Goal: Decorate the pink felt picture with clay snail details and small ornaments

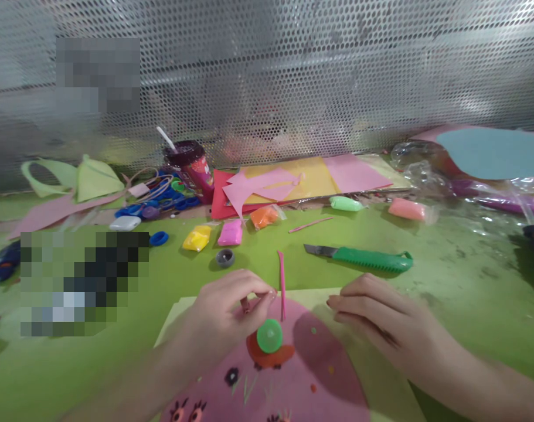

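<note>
The left hand [227, 308] is pinched beside a round green piece [269, 336], the right hand [385, 319] near a cutter [367, 258].

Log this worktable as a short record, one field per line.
Left hand: thumb and forefinger pinched; any held item unclear
Right hand: fingers over pale yellow sheet; nothing visibly held
Pink sheet: orange piece, partly covered by green disc
Cutter: green, blade exposed
Yellow packet: left of pink packet
Behind: perforated metal panel, lidded cup

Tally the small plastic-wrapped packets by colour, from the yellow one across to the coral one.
Yellow plastic-wrapped packet: 1
Bright pink plastic-wrapped packet: 1
Orange plastic-wrapped packet: 1
Pale green plastic-wrapped packet: 1
Coral plastic-wrapped packet: 1
Total: 5
</note>
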Tool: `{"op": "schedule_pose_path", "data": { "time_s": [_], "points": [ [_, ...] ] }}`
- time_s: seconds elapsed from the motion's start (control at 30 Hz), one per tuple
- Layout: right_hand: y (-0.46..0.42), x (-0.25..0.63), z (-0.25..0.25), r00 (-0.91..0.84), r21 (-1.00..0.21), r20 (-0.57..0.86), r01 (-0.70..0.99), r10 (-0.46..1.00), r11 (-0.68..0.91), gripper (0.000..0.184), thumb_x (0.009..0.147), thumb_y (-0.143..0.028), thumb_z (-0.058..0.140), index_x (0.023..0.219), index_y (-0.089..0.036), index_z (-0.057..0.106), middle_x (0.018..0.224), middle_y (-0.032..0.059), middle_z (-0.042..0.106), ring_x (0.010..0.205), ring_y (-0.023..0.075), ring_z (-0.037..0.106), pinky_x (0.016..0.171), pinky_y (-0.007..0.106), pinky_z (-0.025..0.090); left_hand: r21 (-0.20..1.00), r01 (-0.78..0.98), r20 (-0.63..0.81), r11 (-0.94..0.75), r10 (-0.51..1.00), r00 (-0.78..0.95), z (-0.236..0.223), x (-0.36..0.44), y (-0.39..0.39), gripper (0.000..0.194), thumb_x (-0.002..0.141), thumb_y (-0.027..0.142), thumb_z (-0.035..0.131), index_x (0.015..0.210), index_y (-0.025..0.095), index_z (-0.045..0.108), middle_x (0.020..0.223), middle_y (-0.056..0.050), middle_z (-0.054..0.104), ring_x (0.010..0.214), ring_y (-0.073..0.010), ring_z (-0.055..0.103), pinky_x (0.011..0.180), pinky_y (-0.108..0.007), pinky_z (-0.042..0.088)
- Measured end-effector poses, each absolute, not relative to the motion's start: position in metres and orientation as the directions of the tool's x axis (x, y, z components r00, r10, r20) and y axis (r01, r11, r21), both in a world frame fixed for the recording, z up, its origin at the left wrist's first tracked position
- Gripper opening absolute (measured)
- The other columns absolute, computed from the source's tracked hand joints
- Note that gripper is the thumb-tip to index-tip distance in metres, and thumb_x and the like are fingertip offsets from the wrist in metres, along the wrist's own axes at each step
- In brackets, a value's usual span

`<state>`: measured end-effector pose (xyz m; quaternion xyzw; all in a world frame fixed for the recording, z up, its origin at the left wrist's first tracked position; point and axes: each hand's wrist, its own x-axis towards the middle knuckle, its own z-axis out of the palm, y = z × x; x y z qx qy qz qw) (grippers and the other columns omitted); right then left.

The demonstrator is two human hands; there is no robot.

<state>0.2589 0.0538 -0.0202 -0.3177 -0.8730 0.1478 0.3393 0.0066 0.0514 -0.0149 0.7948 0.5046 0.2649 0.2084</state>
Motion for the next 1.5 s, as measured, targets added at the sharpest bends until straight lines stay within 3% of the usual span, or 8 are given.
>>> {"op": "schedule_pose_path", "data": {
  "time_s": [0.2,0.43,0.67,0.8,0.9,1.07,1.23,1.5],
  "points": [
    [0.062,0.259,-0.017,-0.454,-0.362,0.478,0.678,0.752,0.640,0.014,0.089,-0.019,0.043,0.092,-0.020,0.056,0.084,0.0020,0.062,0.076,0.0123,0.059,0.062,0.024,0.049,0.602,0.679,0.225,-0.420,0.905,0.360,-0.014,0.008,0.053,0.015,0.084,0.017,0.047,0.074,0.020,0.058,0.072,0.002,0.061,0.066,-0.0109,0.055,0.062,-0.023,0.043],
    [0.071,0.265,-0.019,-0.486,-0.295,0.437,0.718,0.757,0.631,0.016,0.088,-0.023,0.044,0.081,-0.019,0.057,0.079,0.0035,0.062,0.073,0.0161,0.057,0.061,0.029,0.048,0.593,0.690,0.201,-0.416,0.906,0.373,-0.016,0.005,0.052,0.012,0.083,0.016,0.047,0.079,0.020,0.058,0.073,0.002,0.060,0.064,-0.0104,0.053,0.060,-0.023,0.041],
    [0.072,0.267,-0.026,-0.478,-0.243,0.435,0.754,0.763,0.610,0.016,0.088,-0.026,0.046,0.100,-0.021,0.056,0.093,0.0060,0.059,0.083,0.0200,0.055,0.068,0.036,0.046,0.587,0.690,0.198,-0.422,0.902,0.383,-0.016,0.005,0.052,0.012,0.082,0.015,0.047,0.077,0.020,0.057,0.075,0.002,0.060,0.065,-0.0108,0.053,0.061,-0.023,0.041],
    [0.060,0.263,-0.005,-0.427,-0.323,0.583,0.659,0.691,0.679,0.017,0.088,-0.017,0.044,0.103,-0.019,0.051,0.085,0.0052,0.056,0.078,0.0152,0.056,0.065,0.027,0.047,0.594,0.682,0.188,-0.426,0.898,0.397,-0.017,0.006,0.052,0.011,0.083,0.017,0.048,0.077,0.021,0.057,0.074,0.002,0.059,0.065,-0.0109,0.053,0.060,-0.023,0.041],
    [0.049,0.261,0.005,-0.507,-0.327,0.623,0.524,0.596,0.787,0.025,0.083,-0.006,0.045,0.106,-0.018,0.049,0.080,0.0035,0.056,0.072,0.0124,0.054,0.061,0.023,0.046,0.591,0.684,0.185,-0.428,0.897,0.401,-0.018,0.006,0.052,0.012,0.082,0.016,0.048,0.077,0.021,0.058,0.074,0.002,0.059,0.064,-0.0107,0.053,0.059,-0.022,0.041],
    [0.044,0.258,0.001,-0.711,-0.264,0.535,0.372,0.456,0.890,0.024,0.084,-0.006,0.044,0.104,-0.014,0.054,0.075,0.0040,0.059,0.068,0.0136,0.052,0.063,0.026,0.046,0.598,0.674,0.196,-0.434,0.894,0.402,-0.018,0.005,0.052,0.011,0.083,0.017,0.049,0.080,0.021,0.058,0.076,0.002,0.060,0.065,-0.0111,0.053,0.060,-0.023,0.042],
    [0.048,0.257,-0.006,-0.740,-0.298,0.477,0.371,0.474,0.880,0.022,0.085,-0.007,0.042,0.102,-0.011,0.057,0.072,0.0051,0.057,0.066,0.0141,0.050,0.060,0.027,0.044,0.607,0.653,0.233,-0.453,0.887,0.398,-0.017,0.006,0.053,0.012,0.082,0.015,0.048,0.083,0.021,0.059,0.077,0.002,0.060,0.065,-0.0103,0.053,0.060,-0.021,0.043],
    [0.049,0.253,-0.007,-0.783,-0.255,0.423,0.380,0.456,0.889,0.025,0.089,-0.009,0.035,0.092,-0.013,0.060,0.067,0.0043,0.056,0.063,0.0137,0.048,0.060,0.027,0.042,0.609,0.653,0.218,-0.450,0.886,0.408,-0.017,0.006,0.052,0.015,0.083,0.015,0.046,0.088,0.021,0.059,0.081,0.001,0.062,0.067,-0.0106,0.056,0.061,-0.021,0.044]
  ]
}}
